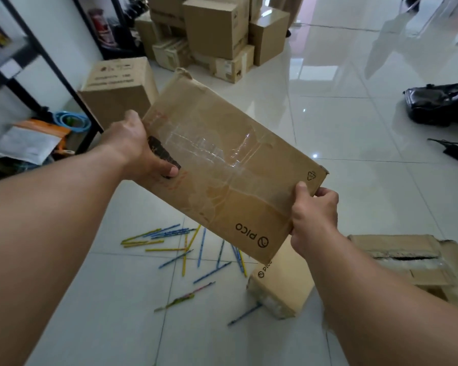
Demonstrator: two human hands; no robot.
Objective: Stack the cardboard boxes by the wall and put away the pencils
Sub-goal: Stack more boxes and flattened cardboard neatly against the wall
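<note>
Hanging in the air between both hands, a flat cardboard box (222, 159) printed with PICO shows its broad, tape-streaked face to the camera, its far corner tilted up and crumpled. The left hand (140, 151) grips the box's left edge, thumb pressed across the top face beside a dark label, the other fingers hidden behind the board. The right hand (312, 220) clasps the near right corner, thumb on top and fingers curled round the edge.

Directly below, blue and yellow pencils (180, 249) lie scattered on the white tiled floor (354, 128), some crossing one another, with one lying apart near a small box (280, 286). That small box, also marked Pico, sits on the floor just under the held one. To its right lies a torn box (413, 262) with a ragged slit along its taped top.

Farther off to the left, an upright box (117, 88) stands beside a black shelf frame (61, 72) against the wall. At the back a pile of boxes (214, 30) is heaped up. A black bag (442, 104) rests on the floor at far right.
</note>
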